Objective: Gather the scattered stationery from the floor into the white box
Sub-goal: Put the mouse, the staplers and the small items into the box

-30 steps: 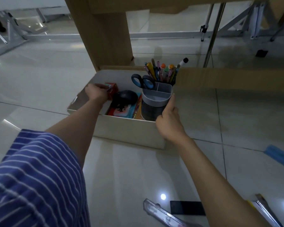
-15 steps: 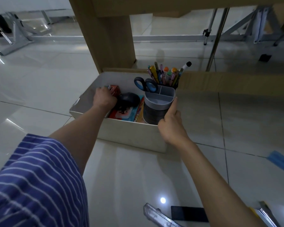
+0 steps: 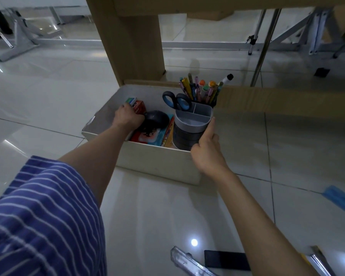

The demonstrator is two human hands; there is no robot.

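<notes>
Stationery left on the floor lies at six o'clock from the white box (image 3: pixel 157 160): a clear ruler (image 3: pixel 189 262) running roughly eleven-to-five, and a black flat piece (image 3: pixel 226 262) just beside it. Both sit below the right forearm, so the right hand (image 3: pixel 206 154) seems nearer. That hand wraps the pen holder (image 3: pixel 191 128) inside the box. The left hand (image 3: pixel 127 118) rests curled among the box's contents; whether it grips anything I cannot tell.

We see a navy fabric sleeve (image 3: pixel 38 216) with thin white stripes, blue-and-black-handled scissors (image 3: pixel 176 101) in a two-tone grey plastic pen holder (image 3: pixel 191 126), a white rectangular box (image 3: pixel 157 158), and a small red carton (image 3: pixel 140 106).
</notes>
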